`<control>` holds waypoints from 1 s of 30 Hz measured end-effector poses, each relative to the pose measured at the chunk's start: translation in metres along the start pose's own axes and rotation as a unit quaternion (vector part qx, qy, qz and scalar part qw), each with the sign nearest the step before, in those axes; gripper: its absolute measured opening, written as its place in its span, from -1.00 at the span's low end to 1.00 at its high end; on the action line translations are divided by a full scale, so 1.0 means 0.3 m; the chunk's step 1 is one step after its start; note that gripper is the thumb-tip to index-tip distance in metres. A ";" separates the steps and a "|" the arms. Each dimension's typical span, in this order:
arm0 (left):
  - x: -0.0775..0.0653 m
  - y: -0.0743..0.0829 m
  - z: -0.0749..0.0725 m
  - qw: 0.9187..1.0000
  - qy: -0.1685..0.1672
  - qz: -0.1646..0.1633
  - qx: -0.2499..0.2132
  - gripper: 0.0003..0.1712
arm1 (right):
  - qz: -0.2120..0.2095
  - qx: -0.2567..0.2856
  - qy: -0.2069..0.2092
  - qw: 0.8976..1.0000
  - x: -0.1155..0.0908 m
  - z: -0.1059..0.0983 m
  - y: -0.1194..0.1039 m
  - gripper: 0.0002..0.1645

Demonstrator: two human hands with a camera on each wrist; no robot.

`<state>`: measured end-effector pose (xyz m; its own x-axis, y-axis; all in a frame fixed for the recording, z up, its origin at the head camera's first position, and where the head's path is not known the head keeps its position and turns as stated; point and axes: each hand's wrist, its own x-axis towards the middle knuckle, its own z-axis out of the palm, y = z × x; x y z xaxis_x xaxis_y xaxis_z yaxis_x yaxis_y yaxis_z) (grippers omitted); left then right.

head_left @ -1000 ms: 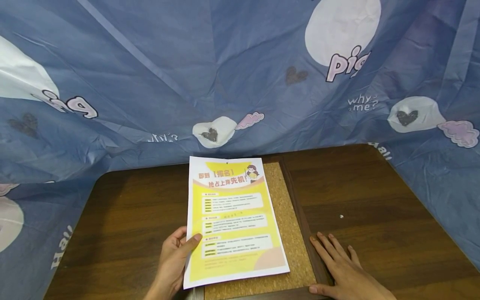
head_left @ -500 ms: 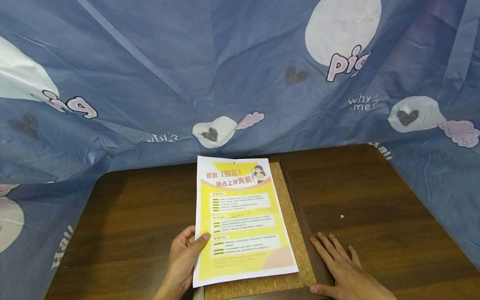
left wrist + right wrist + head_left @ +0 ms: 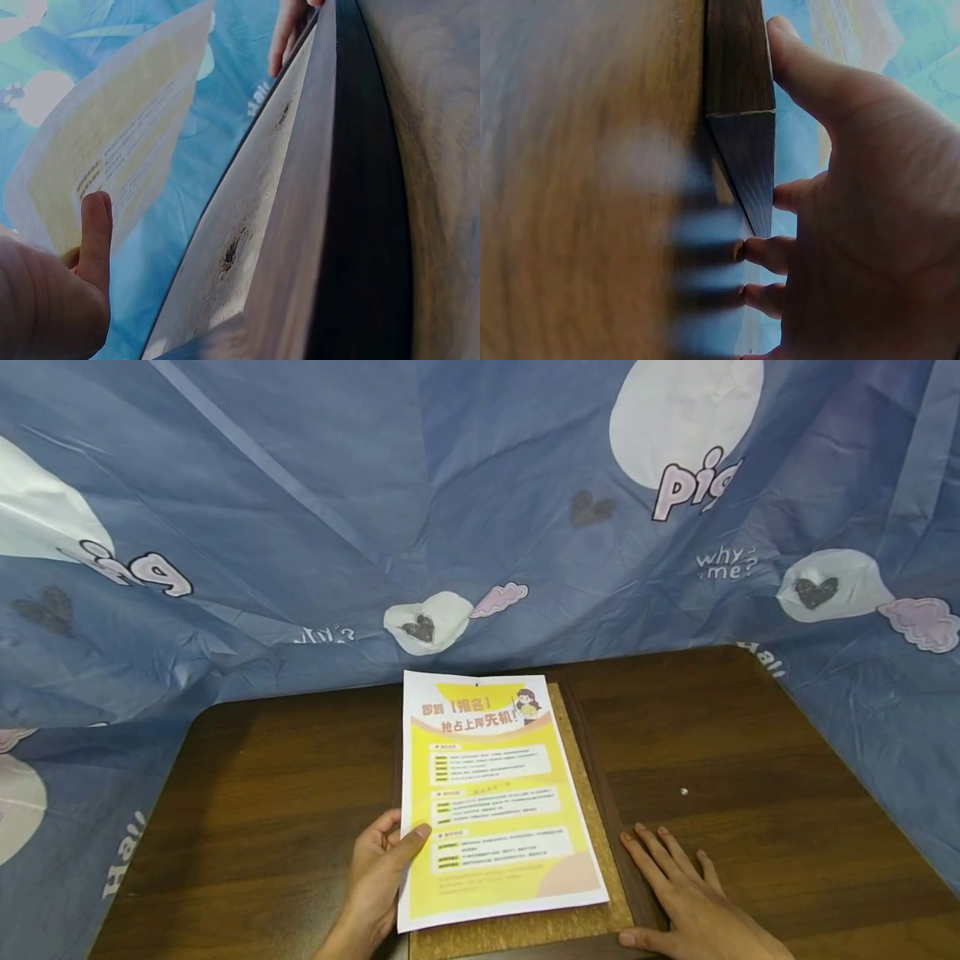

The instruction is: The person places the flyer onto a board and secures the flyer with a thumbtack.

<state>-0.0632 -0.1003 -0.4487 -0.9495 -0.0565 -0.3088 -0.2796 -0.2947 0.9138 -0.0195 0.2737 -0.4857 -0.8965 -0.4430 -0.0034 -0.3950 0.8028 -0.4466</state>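
My left hand [image 3: 375,868] pinches the left edge of a yellow and white printed flyer [image 3: 498,793], thumb on the printed face and fingers behind. A small dark hole or mark shows at the sheet's top middle. Beneath the flyer lies a cork board [image 3: 517,931] in a dark wooden frame [image 3: 592,768], mostly covered in the head view. From the left wrist view, the flyer [image 3: 131,142] is raised off the board, with a gap between them. At the frame's near right corner rests my right hand [image 3: 690,893], fingers spread, thumb [image 3: 802,64] along the near side.
The board lies on a brown wooden table [image 3: 247,827] with rounded far corners. A tiny shiny whitish object [image 3: 684,792] sits on the tabletop right of the board. Behind the table hangs a blue printed cloth [image 3: 315,510].
The left hand has carried the flyer to the right, so it covers more of the cork. The right hand has stayed at the frame's corner.
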 end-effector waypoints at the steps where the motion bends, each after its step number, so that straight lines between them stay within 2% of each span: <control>1: 0.001 0.000 0.002 1.000 -0.001 -0.001 -0.001 -0.64 | 0.001 0.000 -0.001 1.000 0.000 0.000 -0.001 0.29; 8: 0.001 -0.002 0.023 1.000 -0.004 -0.002 -0.010 -0.66 | 0.011 0.015 -0.011 1.000 0.000 -0.004 -0.003 0.27; 15: 0.004 -0.012 0.041 1.000 -0.004 0.012 -0.011 -0.65 | 0.013 0.019 -0.009 1.000 0.000 -0.005 -0.006 0.26; 30: 0.007 -0.043 0.046 1.000 -0.012 0.005 0.003 -0.63 | 0.022 0.038 -0.017 0.999 -0.001 -0.010 -0.007 0.24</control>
<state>-0.0635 -0.0835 -0.4575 -0.9555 -0.0360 -0.2927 -0.2706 -0.2881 0.9186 -0.0190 0.2733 -0.4821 -0.9046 -0.4228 -0.0542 -0.3384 0.7897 -0.5117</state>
